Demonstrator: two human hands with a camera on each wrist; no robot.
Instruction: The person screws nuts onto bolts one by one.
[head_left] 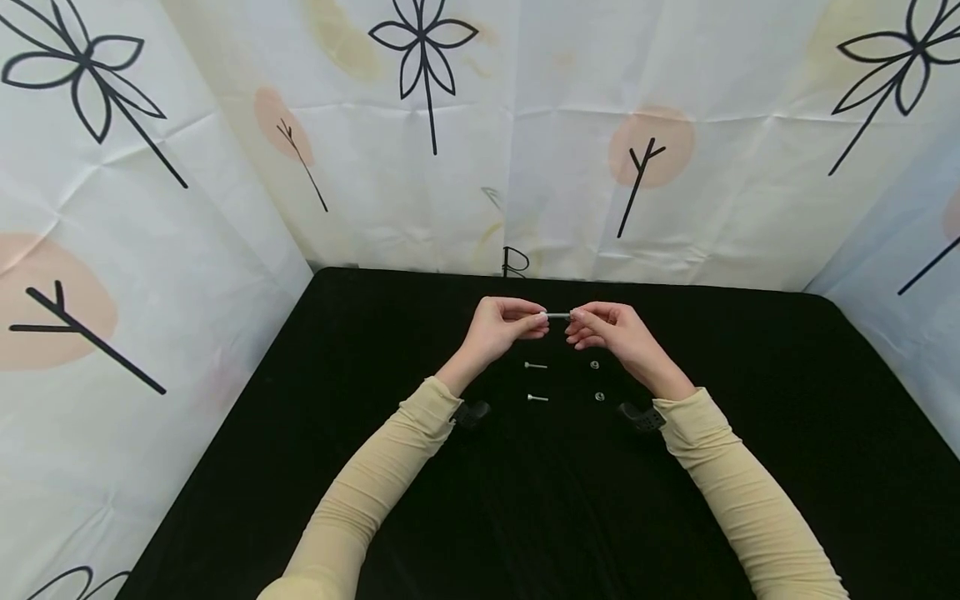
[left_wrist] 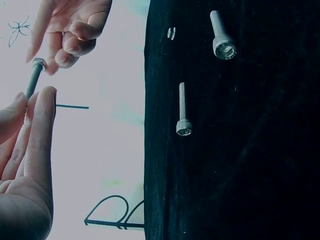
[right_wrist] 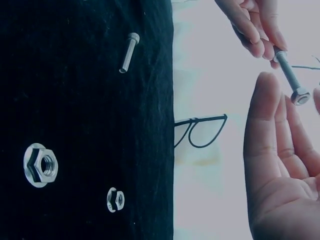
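Note:
A socket-head bolt [right_wrist: 288, 71] is held level above the table between both hands. My left hand [head_left: 497, 327] pinches it at the head end, mostly covered by fingertips. A hex nut [right_wrist: 300, 96] sits on the bolt's free end. Around that nut is my right hand [head_left: 617, 332], thumb and forefinger spread to either side; in the right wrist view small gaps show between them and the nut. How far the nut is threaded on is hard to tell.
Below the hands, two more socket-head bolts [head_left: 536, 366] lie on the black tabletop [head_left: 480, 500], left of two flange nuts [head_left: 595, 365]. White patterned curtains [head_left: 555, 192] surround the table's back and sides. Dark wrist straps [head_left: 471, 414] show at both cuffs.

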